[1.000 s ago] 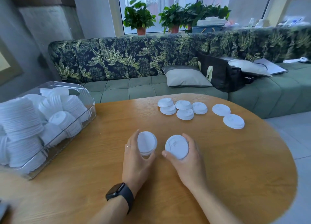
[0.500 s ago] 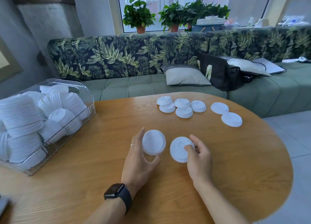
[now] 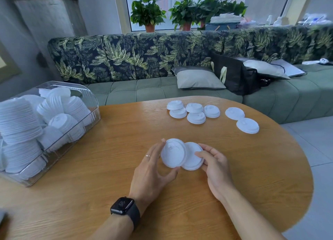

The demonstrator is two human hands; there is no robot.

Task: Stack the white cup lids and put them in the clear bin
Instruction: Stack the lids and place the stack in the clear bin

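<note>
1. Holding one white lid [image 3: 173, 152] between curled fingers and thumb, the left hand [image 3: 153, 169] tilts it across a second lid [image 3: 193, 158] pinched by the right hand [image 3: 214, 166], both over the surface [image 3: 108, 194] in the head view
2. Nesting them well, I judge, means squaring the rims and matching the domes before pressing
3. Seven loose lids [image 3: 195, 112] lie farther back; the clear bin [image 3: 93, 113], already holding stacks [image 3: 18, 120], stands at the left

A black smartwatch [image 3: 124, 206] with a square face is worn on the left wrist, and a thin ring [image 3: 147, 155] is worn on a finger of the left hand [image 3: 153, 169].
</note>
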